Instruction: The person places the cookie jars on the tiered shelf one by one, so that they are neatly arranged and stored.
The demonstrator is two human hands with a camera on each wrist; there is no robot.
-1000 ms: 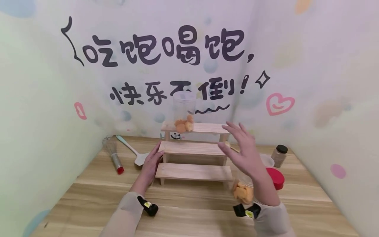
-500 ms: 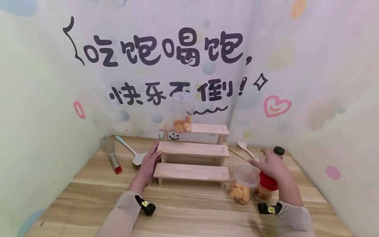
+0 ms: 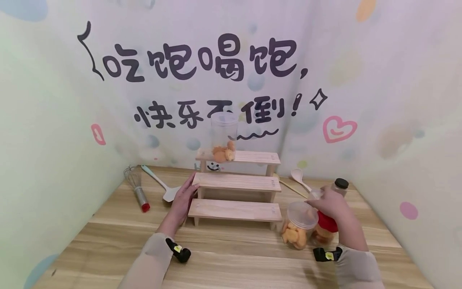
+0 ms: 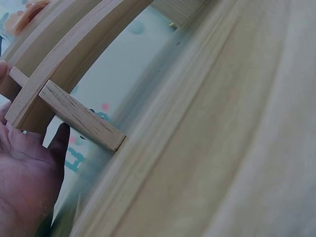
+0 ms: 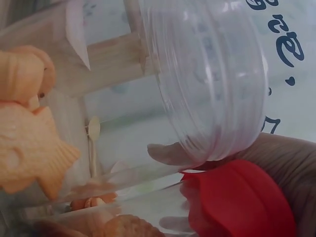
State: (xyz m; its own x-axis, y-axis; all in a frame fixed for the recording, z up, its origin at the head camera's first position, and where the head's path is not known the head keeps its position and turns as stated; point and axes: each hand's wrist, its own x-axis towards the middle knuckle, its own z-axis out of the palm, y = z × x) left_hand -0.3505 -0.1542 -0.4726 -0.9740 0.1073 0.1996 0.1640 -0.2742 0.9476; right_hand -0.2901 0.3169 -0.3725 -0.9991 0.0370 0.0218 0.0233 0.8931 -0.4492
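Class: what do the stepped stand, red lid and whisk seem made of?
Stepped stand: wood, pale and matte, with visible grain.
Red lid: probably plastic, smooth and opaque; the look doesn't exclude silicone.
Whisk: likely metal, given its dull silvery wires and handle.

Whisk [image 3: 140,192], spatula [image 3: 169,194] and snack jars [image 3: 296,235] suggest a kitchen-like corner.

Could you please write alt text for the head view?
A person's left hand holds a three-step wooden stand, while the right hand is near a red-lidded jar. A clear jar with orange pieces stands on the top step.
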